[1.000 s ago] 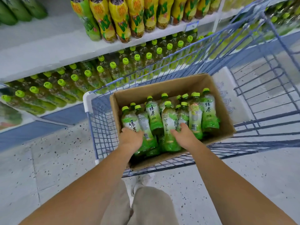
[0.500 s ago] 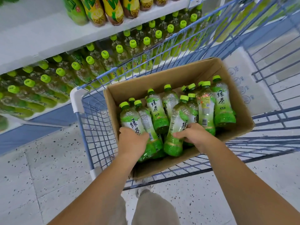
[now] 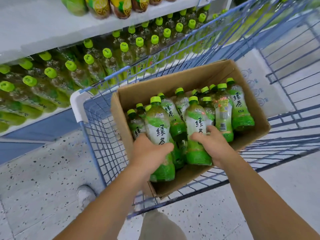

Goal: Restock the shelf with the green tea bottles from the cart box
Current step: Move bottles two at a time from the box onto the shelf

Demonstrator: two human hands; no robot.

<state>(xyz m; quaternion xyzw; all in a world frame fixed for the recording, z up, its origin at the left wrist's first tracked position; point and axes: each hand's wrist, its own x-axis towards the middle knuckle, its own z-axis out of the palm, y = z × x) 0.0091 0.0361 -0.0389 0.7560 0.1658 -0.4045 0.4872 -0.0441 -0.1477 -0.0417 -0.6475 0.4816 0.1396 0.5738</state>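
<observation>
Your left hand (image 3: 149, 153) is wrapped around the lower body of one green tea bottle (image 3: 160, 135), thumb across the front of the label and the other digits hidden behind it; the bottle is tilted with its lime cap toward 12 o'clock and its base over the near edge of the cardboard box (image 3: 195, 80). Your right hand (image 3: 213, 144) is closed on a second green tea bottle (image 3: 197, 129) just beside the first, at its 3 o'clock, with fingers curled over the label and the palm against the bottle's right side. Both bottles sit higher than the remaining green tea bottles (image 3: 223, 111), which lie packed together in the box, caps pointing to about 12 o'clock.

The box rests in a blue wire shopping cart (image 3: 103, 139), tilted so that its far corner points to about 1 o'clock. At 10 to 11 o'clock from the box, beyond the cart's rim, the lower shelf (image 3: 57, 108) holds rows of green tea bottles with lime caps. Above it a white shelf board (image 3: 34, 28) carries yellow-labelled bottles (image 3: 110, 6) at 12 o'clock. A white shoe (image 3: 85, 194) stands on the speckled floor (image 3: 43, 179) at 7 o'clock from the box.
</observation>
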